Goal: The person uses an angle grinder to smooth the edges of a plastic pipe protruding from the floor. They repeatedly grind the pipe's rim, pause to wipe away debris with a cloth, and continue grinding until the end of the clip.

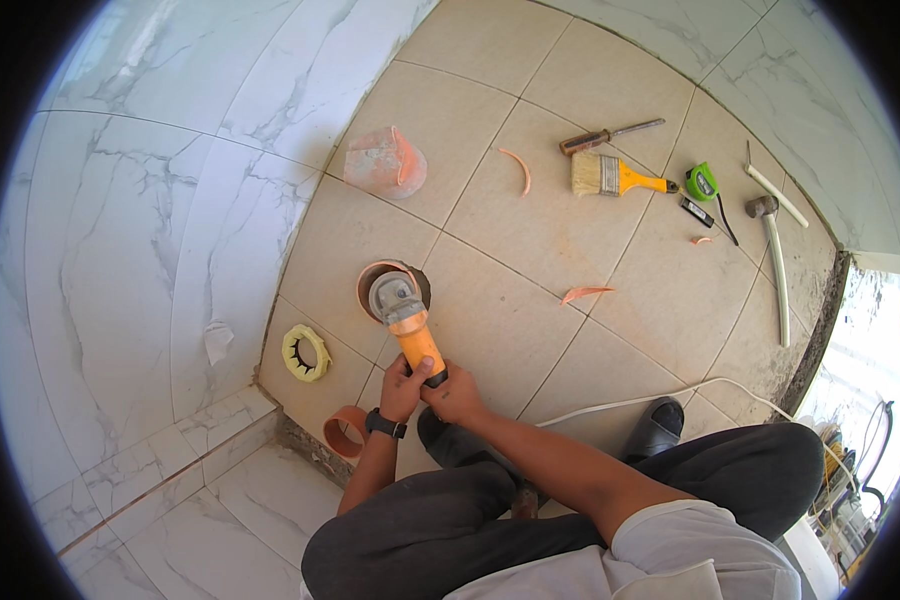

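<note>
Both of my hands are wrapped around the orange body of an angle grinder (422, 350), my left hand (401, 390) on its near left side and my right hand (457, 394) at its dark rear end. Its grey head is over the mouth of an orange-brown pipe (365, 288) set in a hole in the tiled floor. The head hides part of the pipe's rim, and I cannot tell whether they touch. To the left lies a pale yellow ring (291, 354). An orange pipe ring (334, 430) is beside my left wrist.
Beyond the pipe stands a dusty, translucent pinkish container (372, 165). Curved orange offcuts (584, 294) are scattered about. At the far right lie a screwdriver (610, 136), paintbrush (638, 180), green tape measure (703, 181) and hammer (776, 262). A white cable (642, 403) crosses near my feet; marbled walls enclose the floor.
</note>
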Action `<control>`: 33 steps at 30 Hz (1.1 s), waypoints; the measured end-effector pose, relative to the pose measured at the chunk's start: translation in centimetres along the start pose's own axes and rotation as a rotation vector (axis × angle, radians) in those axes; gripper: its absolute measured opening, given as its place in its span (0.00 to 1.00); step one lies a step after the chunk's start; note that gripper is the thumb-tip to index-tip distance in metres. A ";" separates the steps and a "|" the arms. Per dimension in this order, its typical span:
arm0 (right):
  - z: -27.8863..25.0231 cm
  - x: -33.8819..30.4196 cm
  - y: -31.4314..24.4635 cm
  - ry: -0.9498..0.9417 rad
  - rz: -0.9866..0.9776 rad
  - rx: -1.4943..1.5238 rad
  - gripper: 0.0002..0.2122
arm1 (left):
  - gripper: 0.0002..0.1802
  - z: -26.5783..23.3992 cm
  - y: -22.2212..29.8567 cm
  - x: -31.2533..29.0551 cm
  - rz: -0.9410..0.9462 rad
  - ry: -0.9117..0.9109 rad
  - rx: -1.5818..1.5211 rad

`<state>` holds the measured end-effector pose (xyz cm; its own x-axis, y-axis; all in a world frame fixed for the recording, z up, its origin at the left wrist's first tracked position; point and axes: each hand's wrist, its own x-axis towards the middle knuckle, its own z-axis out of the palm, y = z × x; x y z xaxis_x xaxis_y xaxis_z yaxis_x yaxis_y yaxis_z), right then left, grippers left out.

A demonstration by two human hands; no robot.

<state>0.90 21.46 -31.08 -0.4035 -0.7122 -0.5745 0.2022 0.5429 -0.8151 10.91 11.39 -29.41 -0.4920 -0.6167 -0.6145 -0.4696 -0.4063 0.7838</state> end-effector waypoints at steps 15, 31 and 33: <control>-0.7 0.1 0.2 -0.009 0.015 0.006 0.24 | 0.26 0.4 -0.2 0.1 -0.014 -0.025 -0.010; -1.8 0.4 -0.3 -0.043 0.041 -0.018 0.26 | 0.24 0.6 -0.7 0.8 -0.006 -0.043 -0.044; -2.1 0.4 -0.5 -0.032 0.032 0.010 0.26 | 0.24 0.8 -0.7 0.8 0.002 -0.035 -0.041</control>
<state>-1.23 21.85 -30.70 -0.3680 -0.7081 -0.6026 0.2234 0.5617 -0.7966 10.25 11.75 -30.48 -0.5186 -0.5942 -0.6148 -0.4386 -0.4324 0.7878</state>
